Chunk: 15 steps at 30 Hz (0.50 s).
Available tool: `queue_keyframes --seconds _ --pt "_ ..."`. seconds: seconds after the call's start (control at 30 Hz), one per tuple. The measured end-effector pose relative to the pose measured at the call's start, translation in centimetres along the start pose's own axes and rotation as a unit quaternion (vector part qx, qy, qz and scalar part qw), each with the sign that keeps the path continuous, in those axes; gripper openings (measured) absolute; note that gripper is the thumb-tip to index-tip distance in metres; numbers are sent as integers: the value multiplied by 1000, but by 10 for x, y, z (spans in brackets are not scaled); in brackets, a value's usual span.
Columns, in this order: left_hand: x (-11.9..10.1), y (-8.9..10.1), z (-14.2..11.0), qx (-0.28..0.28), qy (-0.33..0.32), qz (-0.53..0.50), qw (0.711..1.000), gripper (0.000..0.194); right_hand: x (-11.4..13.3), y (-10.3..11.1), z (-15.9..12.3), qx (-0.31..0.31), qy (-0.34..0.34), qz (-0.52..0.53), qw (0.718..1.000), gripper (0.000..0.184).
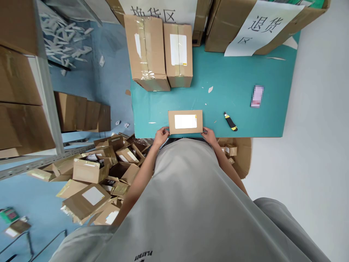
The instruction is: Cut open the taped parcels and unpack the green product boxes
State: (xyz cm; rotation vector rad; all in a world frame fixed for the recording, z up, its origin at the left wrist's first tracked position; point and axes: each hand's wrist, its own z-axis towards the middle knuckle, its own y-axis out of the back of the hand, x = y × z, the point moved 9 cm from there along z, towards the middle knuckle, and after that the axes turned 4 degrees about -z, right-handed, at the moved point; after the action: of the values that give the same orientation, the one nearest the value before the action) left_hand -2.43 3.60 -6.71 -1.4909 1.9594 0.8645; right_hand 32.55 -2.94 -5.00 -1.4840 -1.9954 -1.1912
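A small cardboard box [171, 123] with a white label [185, 121] on top lies near the front edge of the green table. My left hand [161, 136] has its fingers closed at the box's near left corner. At the near right corner, my right hand [209, 135] grips the box in the same way. The fingertips are partly hidden against its sides. To the right of the box, a black and yellow utility knife [230, 121] rests on the table, apart from my hands.
Two taped cartons [152, 47] stand at the table's back left. Behind are large boxes with paper signs [261, 27]. A pixelated pinkish item [257, 96] lies at right. Opened cartons [89, 169] pile up on the floor at left, beside a metal shelf [49, 80].
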Motion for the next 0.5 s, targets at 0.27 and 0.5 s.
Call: queue_keyframes --seconds 0.27,0.5 --pt "-5 1 -1 -14 -5 14 1000 35 5 2 -1 6 -6 2 1000 46" --pt "-21 -6 -10 24 -29 -6 999 32 18 8 -3 16 14 -28 999 37"
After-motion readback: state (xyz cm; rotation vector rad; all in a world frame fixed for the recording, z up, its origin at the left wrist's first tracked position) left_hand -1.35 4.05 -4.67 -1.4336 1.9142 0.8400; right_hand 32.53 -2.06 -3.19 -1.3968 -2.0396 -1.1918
